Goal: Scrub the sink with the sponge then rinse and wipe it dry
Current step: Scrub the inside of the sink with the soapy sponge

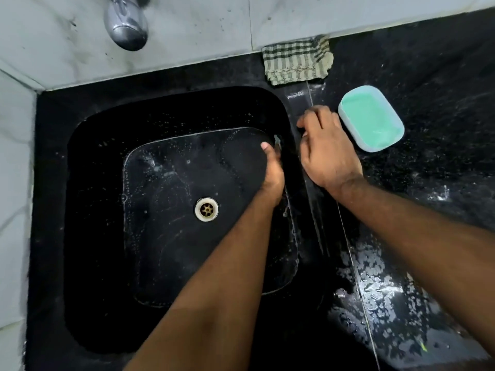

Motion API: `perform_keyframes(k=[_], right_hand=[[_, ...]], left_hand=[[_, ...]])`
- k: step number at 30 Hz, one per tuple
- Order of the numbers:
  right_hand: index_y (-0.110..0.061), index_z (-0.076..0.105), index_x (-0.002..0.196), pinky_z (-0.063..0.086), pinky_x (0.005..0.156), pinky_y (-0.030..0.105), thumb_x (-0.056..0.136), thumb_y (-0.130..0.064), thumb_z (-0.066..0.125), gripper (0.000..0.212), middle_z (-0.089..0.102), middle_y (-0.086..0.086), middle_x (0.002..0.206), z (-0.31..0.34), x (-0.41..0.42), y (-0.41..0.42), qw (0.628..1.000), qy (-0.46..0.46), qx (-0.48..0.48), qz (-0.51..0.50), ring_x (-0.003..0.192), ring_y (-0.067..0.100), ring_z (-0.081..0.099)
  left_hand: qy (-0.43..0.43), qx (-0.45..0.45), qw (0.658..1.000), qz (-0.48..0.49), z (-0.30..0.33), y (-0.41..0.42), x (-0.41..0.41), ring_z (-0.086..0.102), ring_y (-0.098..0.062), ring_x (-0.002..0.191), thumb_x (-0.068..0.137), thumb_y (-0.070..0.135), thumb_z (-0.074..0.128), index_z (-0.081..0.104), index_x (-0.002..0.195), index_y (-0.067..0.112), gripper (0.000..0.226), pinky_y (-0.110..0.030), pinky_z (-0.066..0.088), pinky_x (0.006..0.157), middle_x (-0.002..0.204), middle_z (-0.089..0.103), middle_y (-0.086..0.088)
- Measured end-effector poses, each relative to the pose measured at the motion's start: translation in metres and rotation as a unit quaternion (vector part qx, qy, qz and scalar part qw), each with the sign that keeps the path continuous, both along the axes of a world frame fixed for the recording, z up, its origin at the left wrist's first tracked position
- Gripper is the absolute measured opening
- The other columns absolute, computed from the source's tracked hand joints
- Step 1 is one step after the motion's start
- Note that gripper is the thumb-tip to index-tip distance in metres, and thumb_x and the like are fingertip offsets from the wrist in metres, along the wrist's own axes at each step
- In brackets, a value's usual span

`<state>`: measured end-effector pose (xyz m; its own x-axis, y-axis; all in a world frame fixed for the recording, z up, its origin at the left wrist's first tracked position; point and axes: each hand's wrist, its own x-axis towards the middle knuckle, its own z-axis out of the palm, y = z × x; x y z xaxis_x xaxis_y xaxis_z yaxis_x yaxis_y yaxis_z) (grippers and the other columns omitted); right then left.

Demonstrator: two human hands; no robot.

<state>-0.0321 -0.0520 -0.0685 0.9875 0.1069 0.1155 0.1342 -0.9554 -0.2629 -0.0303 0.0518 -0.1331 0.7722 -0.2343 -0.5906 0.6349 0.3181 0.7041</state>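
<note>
Black sink (88,183); left hand (273,172) hides sponge (277,141).

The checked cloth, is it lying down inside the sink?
No. The checked cloth lies on the black counter against the back wall, beyond the sink, near the soap dish.

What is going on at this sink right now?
A person is cleaning a black stone sink. The left hand presses against the basin's right inner wall, apparently holding a small sponge, mostly hidden. The right hand rests on the wet black counter ledge beside the basin. Suds streak the sink floor around the metal drain. A checked cloth and a pale blue soap dish with green soap sit on the counter. No water shows under the chrome tap.
</note>
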Motion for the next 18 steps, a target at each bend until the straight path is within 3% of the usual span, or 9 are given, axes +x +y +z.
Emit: perform_keyframes(k=[2,3,5,7,10,12,14,16,18], right_hand=[[-0.011,0.05,0.118,0.041,0.103,0.038,0.087,-0.014,0.044,0.032,0.047,0.01,0.124,0.001,0.002,-0.001,1.0,0.0,0.003,0.006,0.112,0.026,0.046],[-0.011,0.05,0.118,0.04,0.105,0.038,0.087,-0.014,0.044,0.032,0.047,0.01,0.125,0.001,0.002,0.0,1.0,0.001,0.001,0.008,0.114,0.026,0.046],[-0.01,0.051,0.118,0.038,0.107,0.037,0.087,-0.015,0.045,0.032,0.047,0.011,0.128,0.002,0.002,-0.001,1.0,0.004,0.001,0.01,0.117,0.027,0.046],[-0.01,0.052,0.119,0.037,0.109,0.036,0.087,-0.015,0.046,0.033,0.048,0.011,0.129,0.001,0.003,-0.002,1.0,0.006,0.004,0.008,0.12,0.027,0.045],[-0.01,0.051,0.121,0.036,0.111,0.036,0.087,-0.013,0.046,0.035,0.047,0.011,0.132,0.002,0.004,-0.001,1.0,0.015,0.003,0.007,0.124,0.026,0.044],[-0.01,0.051,0.122,0.035,0.112,0.036,0.085,-0.011,0.046,0.037,0.047,0.011,0.132,0.003,0.003,-0.002,1.0,0.02,-0.006,0.004,0.125,0.027,0.043],[-0.009,0.052,0.121,0.035,0.112,0.036,0.084,-0.01,0.047,0.037,0.047,0.012,0.132,0.003,0.003,-0.002,1.0,0.019,-0.002,0.008,0.125,0.027,0.043],[-0.009,0.052,0.12,0.035,0.112,0.037,0.084,-0.01,0.047,0.037,0.047,0.012,0.131,0.004,0.004,-0.002,1.0,0.019,-0.002,0.011,0.124,0.028,0.044],[-0.009,0.053,0.119,0.035,0.111,0.038,0.084,-0.01,0.047,0.036,0.048,0.013,0.131,0.005,0.005,-0.002,1.0,0.019,-0.005,0.01,0.124,0.028,0.044]], left_hand=[[0.005,0.013,1.0,0.006,0.0,-0.004,-0.022,0.067,-0.01,0.102,0.101,0.06,0.0,0.042,0.149,0.007,0.083,-0.023,0.052,0.094,0.113,0.067,-0.002],[-0.015,0.049,0.999,-0.003,0.001,-0.003,-0.038,0.064,-0.011,0.113,0.101,0.062,0.002,0.039,0.151,0.01,0.081,-0.026,0.049,0.102,0.122,0.065,-0.002],[-0.045,0.034,0.998,-0.014,0.011,0.002,-0.072,0.046,-0.014,0.138,0.096,0.073,0.011,0.033,0.155,0.02,0.082,-0.038,0.034,0.119,0.15,0.049,0.0],[-0.098,0.001,0.995,0.008,0.024,0.007,-0.072,0.034,-0.011,0.146,0.092,0.076,0.011,0.03,0.156,0.027,0.083,-0.035,0.026,0.121,0.159,0.037,0.005],[-0.08,-0.002,0.996,0.032,0.024,0.004,-0.014,0.027,-0.009,0.148,0.091,0.073,0.003,0.027,0.157,0.024,0.086,-0.026,0.024,0.119,0.162,0.029,0.005],[-0.053,0.024,0.997,0.053,0.011,0.003,0.021,0.025,-0.015,0.15,0.092,0.075,0.002,0.028,0.157,0.021,0.088,-0.035,0.014,0.125,0.163,0.028,0.0],[-0.027,0.067,0.996,0.042,-0.002,0.005,0.018,0.035,-0.028,0.146,0.093,0.073,0.002,0.035,0.154,0.012,0.093,-0.045,0.018,0.125,0.156,0.04,-0.014],[-0.007,-0.011,1.0,0.006,-0.004,0.004,-0.015,0.044,-0.029,0.14,0.094,0.07,0.005,0.039,0.151,0.01,0.09,-0.048,0.026,0.122,0.15,0.049,-0.015],[-0.022,-0.059,0.998,0.013,-0.004,0.001,-0.046,0.043,-0.021,0.142,0.095,0.071,0.011,0.037,0.154,0.019,0.083,-0.046,0.025,0.122,0.152,0.047,-0.005]])
